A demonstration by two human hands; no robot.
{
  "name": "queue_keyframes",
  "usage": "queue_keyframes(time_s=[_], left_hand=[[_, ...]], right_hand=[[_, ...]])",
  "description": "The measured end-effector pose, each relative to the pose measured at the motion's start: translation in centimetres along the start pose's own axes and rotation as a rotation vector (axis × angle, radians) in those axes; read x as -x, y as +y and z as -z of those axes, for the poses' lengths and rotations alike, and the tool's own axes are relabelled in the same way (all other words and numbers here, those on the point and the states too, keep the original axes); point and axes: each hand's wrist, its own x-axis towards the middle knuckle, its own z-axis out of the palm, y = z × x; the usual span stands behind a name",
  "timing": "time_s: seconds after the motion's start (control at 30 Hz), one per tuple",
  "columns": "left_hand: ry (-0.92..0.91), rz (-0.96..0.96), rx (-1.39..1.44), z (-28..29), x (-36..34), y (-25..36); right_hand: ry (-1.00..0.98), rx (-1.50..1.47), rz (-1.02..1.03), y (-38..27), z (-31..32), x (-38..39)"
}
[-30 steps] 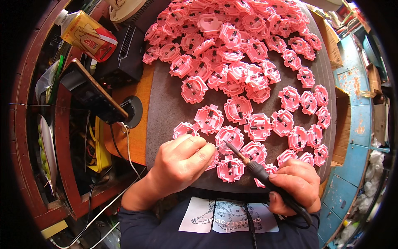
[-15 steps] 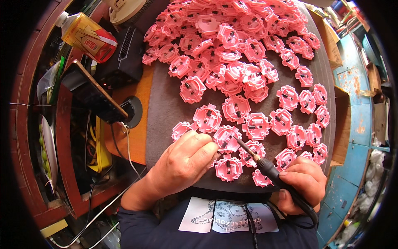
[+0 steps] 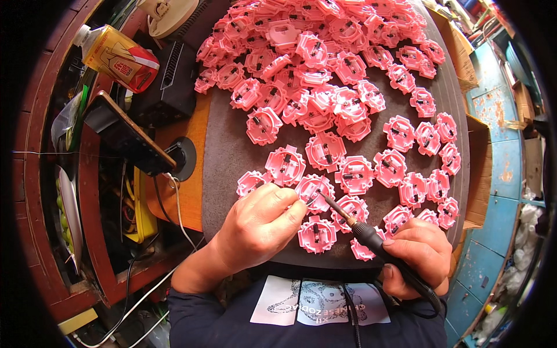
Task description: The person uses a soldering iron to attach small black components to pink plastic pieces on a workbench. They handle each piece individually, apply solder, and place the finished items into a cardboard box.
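Observation:
In the head view my right hand (image 3: 418,258) grips a black-handled soldering iron (image 3: 371,238), its tip on or just above a pink plastic housing with small black parts (image 3: 307,185). My left hand (image 3: 258,229) is pinched beside that housing; what its fingertips hold is too small to make out. Several similar pink pieces (image 3: 354,174) surround both hands on a dark grey mat (image 3: 223,145), with one (image 3: 316,235) just below the iron.
A large heap of pink housings (image 3: 313,35) covers the back. At left are a phone on a stand (image 3: 125,130), a drink bottle (image 3: 122,58), a black box (image 3: 165,90) and cables. Cardboard (image 3: 478,168) and blue cabinets (image 3: 490,238) line the right.
The iron's tip moved slightly right from a second ago to half a second ago, then slightly left to now. The scene has shifted a little left in view. Both hands keep their grips.

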Motion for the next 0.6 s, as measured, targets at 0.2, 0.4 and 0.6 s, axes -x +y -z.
queue_keyframes(time_s=[0.2,0.4,0.6], left_hand=[[-0.006,0.015,-0.010,-0.20,-0.05,-0.08],[-0.009,0.016,-0.014,-0.29,-0.19,-0.05],[-0.005,0.020,-0.018,-0.43,-0.24,-0.07]], right_hand=[[0.002,-0.005,-0.002,0.02,-0.05,-0.12],[-0.003,-0.004,0.001,0.10,-0.03,-0.05],[-0.002,-0.005,0.008,0.27,-0.05,-0.08]])
